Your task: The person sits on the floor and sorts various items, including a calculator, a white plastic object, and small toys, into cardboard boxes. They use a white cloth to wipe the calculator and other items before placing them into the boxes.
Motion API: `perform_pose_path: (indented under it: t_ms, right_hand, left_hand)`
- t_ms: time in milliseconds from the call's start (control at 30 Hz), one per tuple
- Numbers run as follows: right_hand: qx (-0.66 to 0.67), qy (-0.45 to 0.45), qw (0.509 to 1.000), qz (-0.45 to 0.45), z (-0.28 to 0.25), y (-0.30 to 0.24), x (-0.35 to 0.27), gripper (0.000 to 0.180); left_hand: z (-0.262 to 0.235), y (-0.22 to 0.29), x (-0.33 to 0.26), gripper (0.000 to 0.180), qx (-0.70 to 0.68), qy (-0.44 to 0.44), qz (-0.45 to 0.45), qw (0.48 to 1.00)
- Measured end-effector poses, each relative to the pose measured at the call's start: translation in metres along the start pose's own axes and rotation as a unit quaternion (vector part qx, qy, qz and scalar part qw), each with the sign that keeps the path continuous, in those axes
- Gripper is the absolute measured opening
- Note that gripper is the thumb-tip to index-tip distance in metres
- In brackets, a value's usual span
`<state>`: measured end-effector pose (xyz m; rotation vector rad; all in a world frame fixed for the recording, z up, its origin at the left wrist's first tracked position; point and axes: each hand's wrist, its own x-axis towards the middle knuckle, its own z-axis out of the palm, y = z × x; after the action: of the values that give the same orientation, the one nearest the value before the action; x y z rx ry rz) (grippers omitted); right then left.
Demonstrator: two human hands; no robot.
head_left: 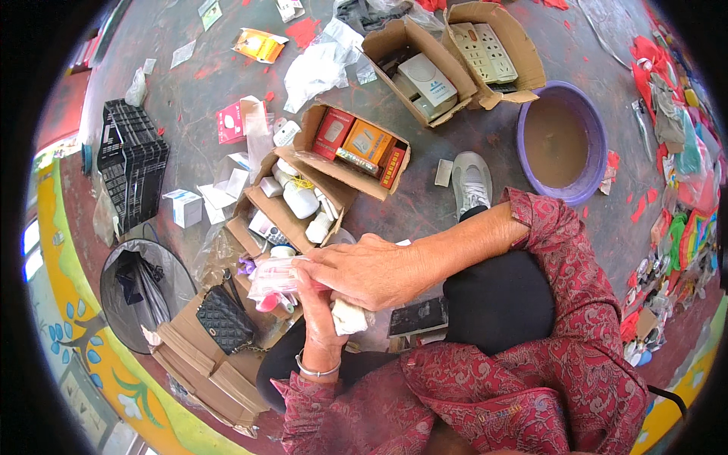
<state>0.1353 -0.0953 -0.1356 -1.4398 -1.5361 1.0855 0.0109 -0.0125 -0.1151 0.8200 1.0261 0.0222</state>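
My left hand [319,317], with a bangle on its wrist, is closed round a pinkish see-through plastic pack [274,277]; its exact kind is hard to make out. My right hand [375,267] reaches across from the right and lies over the left fingers and the pack's near end. From under the right palm a crumpled white cloth [349,318] sticks out, apparently gripped in that hand; its fingertips are partly hidden. Just beyond the pack stands an open cardboard box [293,230] of white plastic items and a remote. Red or pink round-ended items [268,303] show beneath the pack.
Farther off are a carton of red and orange boxes [364,144], cartons with a white device [427,78] and power strips [485,53]. A purple basin [526,152] of murky water stands right. At left are a black crate [135,163], mesh basket [144,292] and black handbag [227,320].
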Motion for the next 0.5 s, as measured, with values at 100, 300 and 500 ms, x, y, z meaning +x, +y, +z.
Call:
perform_pose_path:
  t_ms: [100, 300, 500]
  right_hand:
    - [0.066, -0.006, 0.998, 0.016, -0.014, -0.007, -0.003, 0.059]
    - [0.009, 0.206, 0.955, -0.212, -0.009, -0.025, 0.000, 0.057]
    - [-0.160, 0.290, 0.909, -0.254, -0.008, -0.061, 0.015, 0.023]
  left_hand:
    - [-0.004, 0.000, -0.002, 0.064, 0.036, 0.037, 0.058, 0.997]
    - [0.007, 0.030, -0.023, 0.047, -0.106, -0.052, 0.093, 0.989]
    - [-0.010, 0.046, -0.020, 0.032, -0.135, -0.067, 0.178, 0.972]
